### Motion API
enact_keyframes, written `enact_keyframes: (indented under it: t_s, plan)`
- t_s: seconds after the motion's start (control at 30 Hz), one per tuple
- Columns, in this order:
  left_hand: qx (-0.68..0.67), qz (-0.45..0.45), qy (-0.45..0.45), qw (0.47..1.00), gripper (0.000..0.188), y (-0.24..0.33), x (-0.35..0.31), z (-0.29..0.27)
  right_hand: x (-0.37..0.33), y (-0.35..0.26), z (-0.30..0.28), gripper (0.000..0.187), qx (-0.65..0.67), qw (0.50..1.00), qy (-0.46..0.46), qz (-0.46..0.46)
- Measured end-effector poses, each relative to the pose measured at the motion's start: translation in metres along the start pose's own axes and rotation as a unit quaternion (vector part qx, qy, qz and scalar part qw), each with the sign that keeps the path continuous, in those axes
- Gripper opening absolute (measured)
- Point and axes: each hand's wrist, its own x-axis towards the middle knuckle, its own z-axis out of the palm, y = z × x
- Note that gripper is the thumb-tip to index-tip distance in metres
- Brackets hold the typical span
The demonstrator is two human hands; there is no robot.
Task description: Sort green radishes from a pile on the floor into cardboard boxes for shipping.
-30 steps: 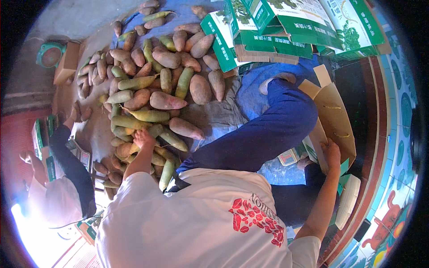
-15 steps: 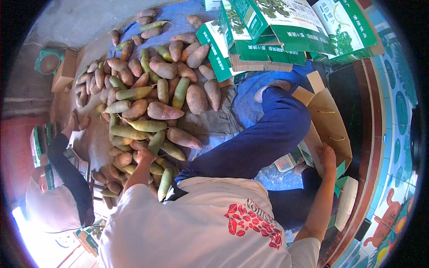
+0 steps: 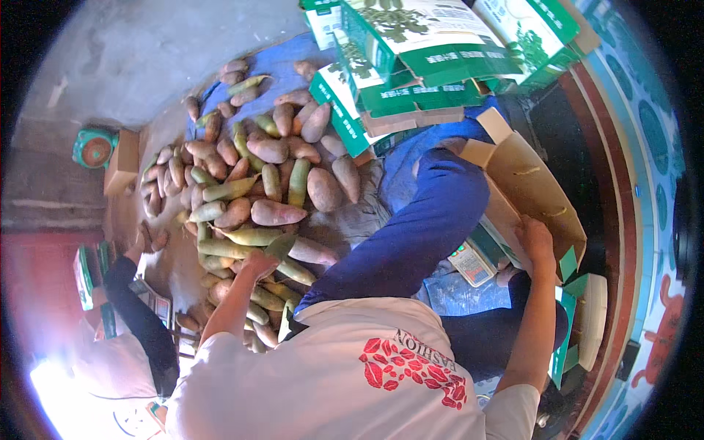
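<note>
My left hand (image 3: 258, 265) is closed around a green radish (image 3: 280, 246) over the near part of a large pile. Long green radishes (image 3: 253, 236) and reddish-brown roots like sweet potatoes (image 3: 277, 213) are mixed together in it. On the right, my right hand (image 3: 535, 240) grips the near wall of an open cardboard box (image 3: 539, 172), its fingers bent over the edge. The box is tilted toward me, and its brown inside shows two yellow cord pieces. Below the box, partly hidden, lies a scale (image 3: 471, 264) with a lit display.
Green-and-white printed cartons (image 3: 440, 66) are stacked beyond my raised knee. A blue sheet (image 3: 282, 62) lies under the pile. At the left, another person (image 3: 121, 352) sits by a second scale. A round green device (image 3: 95, 149) stands near the far wall.
The view has shifted, so the pile sits lower and further right. My left hand has moved slightly away over the pile, with the radish turned rightward. More of the scale shows below the box.
</note>
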Motion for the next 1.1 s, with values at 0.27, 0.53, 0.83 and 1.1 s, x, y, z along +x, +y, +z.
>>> enact_keyframes:
  t_s: [0.27, 0.53, 0.83, 1.1]
  plan:
    - [-0.121, 0.294, 0.130, 0.939, 0.057, 0.085, -0.027, -0.059, 0.005, -0.009, 0.010, 0.020, -0.023, 0.995, 0.079, -0.063]
    - [-0.135, 0.600, 0.259, 0.744, 0.047, 0.229, -0.138, -0.145, 0.005, -0.010, 0.012, 0.023, -0.035, 0.996, 0.082, -0.029]
    - [0.056, 0.742, 0.274, 0.610, 0.046, 0.373, -0.221, -0.132, -0.005, -0.016, 0.000, 0.025, -0.032, 0.992, 0.114, -0.034]
    - [0.248, 0.738, 0.188, 0.598, 0.048, 0.458, -0.228, -0.048, -0.005, -0.010, 0.012, 0.025, -0.026, 0.994, 0.102, -0.029]
